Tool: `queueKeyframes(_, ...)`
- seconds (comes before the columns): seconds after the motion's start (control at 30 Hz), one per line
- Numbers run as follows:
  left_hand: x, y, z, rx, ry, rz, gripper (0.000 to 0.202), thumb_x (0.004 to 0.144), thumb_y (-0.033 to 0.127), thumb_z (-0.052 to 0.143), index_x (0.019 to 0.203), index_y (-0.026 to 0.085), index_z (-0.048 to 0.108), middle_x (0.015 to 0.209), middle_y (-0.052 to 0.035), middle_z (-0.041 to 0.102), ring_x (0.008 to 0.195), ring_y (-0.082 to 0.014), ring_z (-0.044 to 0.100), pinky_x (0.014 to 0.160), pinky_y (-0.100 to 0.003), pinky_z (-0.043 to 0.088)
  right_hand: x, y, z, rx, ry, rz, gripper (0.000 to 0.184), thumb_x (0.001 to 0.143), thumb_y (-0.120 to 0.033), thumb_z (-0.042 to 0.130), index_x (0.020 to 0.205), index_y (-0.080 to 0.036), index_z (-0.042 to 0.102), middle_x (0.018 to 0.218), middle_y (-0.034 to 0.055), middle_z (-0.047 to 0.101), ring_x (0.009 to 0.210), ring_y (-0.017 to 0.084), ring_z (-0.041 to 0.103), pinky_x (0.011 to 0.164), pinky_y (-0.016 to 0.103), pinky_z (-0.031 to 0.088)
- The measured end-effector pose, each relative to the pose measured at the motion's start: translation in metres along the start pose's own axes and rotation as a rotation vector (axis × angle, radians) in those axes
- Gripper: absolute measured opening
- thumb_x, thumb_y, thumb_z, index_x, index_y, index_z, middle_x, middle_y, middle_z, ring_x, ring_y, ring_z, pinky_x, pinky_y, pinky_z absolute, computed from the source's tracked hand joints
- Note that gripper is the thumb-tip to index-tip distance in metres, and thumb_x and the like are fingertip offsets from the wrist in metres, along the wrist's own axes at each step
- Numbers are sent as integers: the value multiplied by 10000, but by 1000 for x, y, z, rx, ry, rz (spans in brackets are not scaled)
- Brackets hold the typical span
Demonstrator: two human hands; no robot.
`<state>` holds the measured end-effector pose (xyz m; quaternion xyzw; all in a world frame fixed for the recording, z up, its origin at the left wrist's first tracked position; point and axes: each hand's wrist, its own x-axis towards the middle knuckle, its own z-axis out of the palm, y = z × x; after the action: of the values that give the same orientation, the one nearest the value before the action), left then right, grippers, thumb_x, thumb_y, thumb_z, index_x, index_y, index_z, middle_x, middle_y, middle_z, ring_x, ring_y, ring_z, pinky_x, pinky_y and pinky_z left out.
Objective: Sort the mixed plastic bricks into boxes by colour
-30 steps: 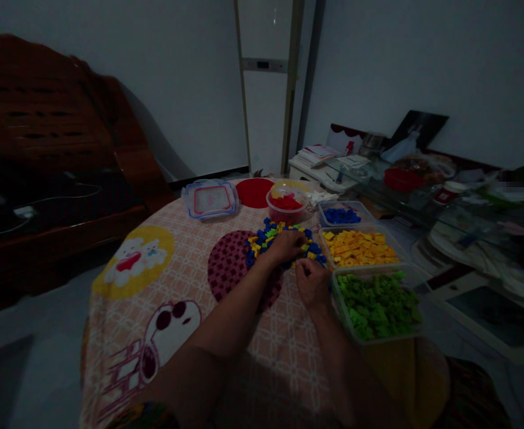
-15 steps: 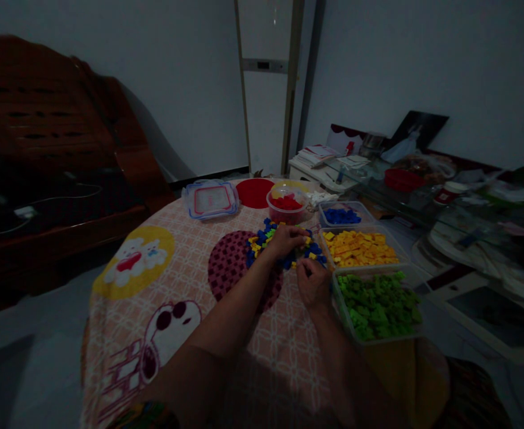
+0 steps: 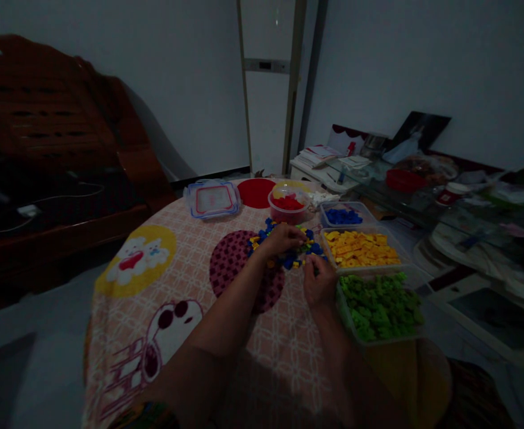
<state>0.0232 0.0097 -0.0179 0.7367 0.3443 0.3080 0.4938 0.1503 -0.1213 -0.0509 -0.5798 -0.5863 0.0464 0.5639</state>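
Our round worktop (image 3: 195, 232) carries a box of green pieces (image 3: 389, 342) and a box of yellow ones (image 3: 404, 250). To their left lies a pile of mixed bricks (image 3: 289, 262). Our left hand (image 3: 283, 238) is bent over it, our right hand (image 3: 321, 283) curled at its near edge; whether their fingers grasp anything, we cannot tell.
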Motion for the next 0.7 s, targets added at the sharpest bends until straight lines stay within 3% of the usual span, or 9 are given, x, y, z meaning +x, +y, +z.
queueKeyframes(0.17,-5,9,14,254,-155,45,263,686,124,658,917,109,784,776,-32,747,685,-134,640,639,-200,476,-1,2,0,-9,-67,29,279,932,-310,452,856,-187,690,795,79,714,751,208,642,736,324,479)
queueKeyframes(0.33,-2,11,30,487,-183,93,288,631,51,632,866,116,785,830,-51,757,750,-158,652,682,-209,467,-2,5,2,-2,-58,30,273,927,-300,462,881,-185,705,861,97,738,814,219,669,767,328,491)
queueKeyframes(0.47,-2,9,31,525,-206,102,251,643,51,617,822,123,778,804,-49,750,766,-167,655,690,-211,459,-2,4,2,-31,-53,-6,266,931,-275,468,881,-182,712,833,94,733,788,215,666,745,322,496)
queueKeyframes(0.7,-3,7,31,516,-228,147,183,709,91,633,831,122,767,803,-41,736,763,-154,635,719,-214,451,2,-9,-7,-187,49,-292,284,968,-217,447,1040,-163,717,902,120,740,878,238,659,841,382,506)
